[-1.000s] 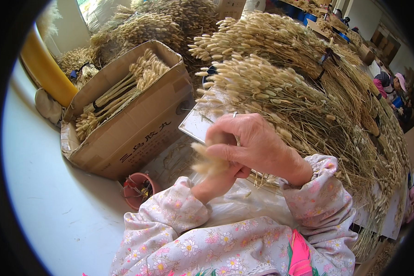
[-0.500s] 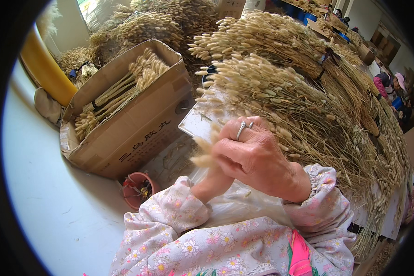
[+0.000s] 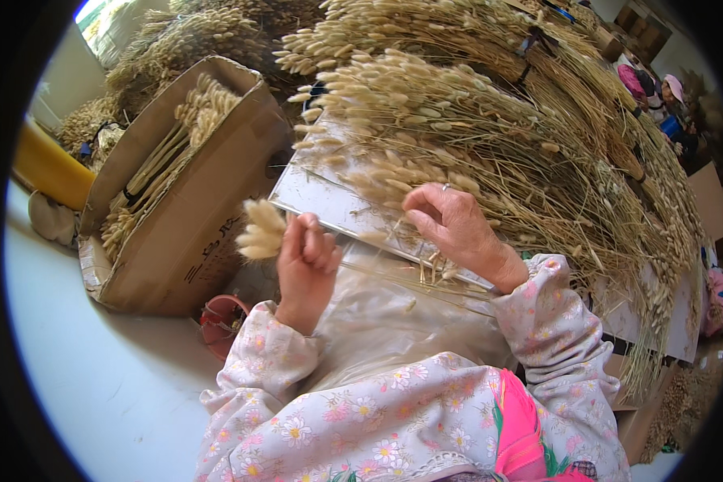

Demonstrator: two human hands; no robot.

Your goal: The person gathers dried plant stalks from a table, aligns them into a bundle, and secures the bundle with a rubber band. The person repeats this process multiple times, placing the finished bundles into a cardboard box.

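My left hand [image 3: 308,255] is closed round a small bunch of dried bunny tail grass [image 3: 262,230]. The fluffy cream heads stick out to the left of my fist, and the thin stems trail right across my lap. My right hand [image 3: 459,233] is at the table's near edge, beside the big heap of bunny tail grass [image 3: 458,112]. Its thumb and fingertips are drawn together; what they pinch, if anything, is too small and blurred to make out. Cut stem ends lie just under that hand.
A cardboard box [image 3: 209,217] with tied grass bundles [image 3: 205,112] stands at the left. Beside it are a small red bucket [image 3: 223,325] and a yellow post [image 3: 52,165]. The white tabletop [image 3: 317,185] shows at its near-left corner. Another person [image 3: 667,100] sits at far right.
My hands have moved apart: the left went left with its bunch, the right went to the heap's edge. The view has shifted, so the box and heap appear farther left.
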